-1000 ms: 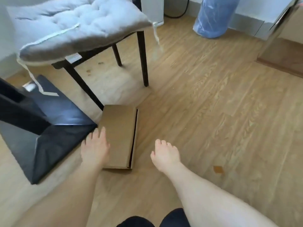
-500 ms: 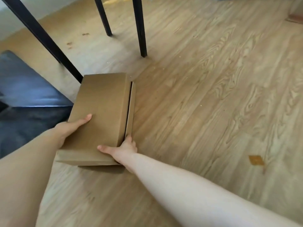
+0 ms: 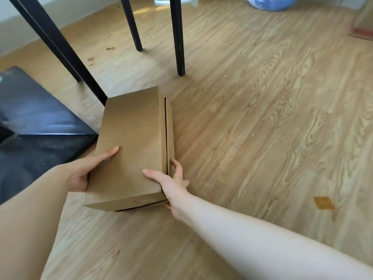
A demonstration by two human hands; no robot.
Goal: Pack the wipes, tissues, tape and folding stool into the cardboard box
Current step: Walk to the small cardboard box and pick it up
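A closed brown cardboard box (image 3: 133, 138) lies lengthwise on the wooden floor, its lid down and a dark seam along its right side. My left hand (image 3: 84, 170) grips the box's near left edge, thumb on top. My right hand (image 3: 171, 180) holds the near right corner, thumb on the lid and fingers on the right side by the seam. Wipes, tissues, tape and folding stool are not in view.
Black chair legs (image 3: 179, 37) stand just beyond the box, one slanted leg (image 3: 66, 55) reaching its far left corner. A black sheet or bag (image 3: 36, 126) lies on the floor at the left. A blue bag (image 3: 270, 3) sits at the far top. Bare wooden floor (image 3: 262, 118) spreads to the right.
Both hands went from hovering over the floor to taking hold of the box's near end. The view has dipped closer to the box, then pulled back slightly.
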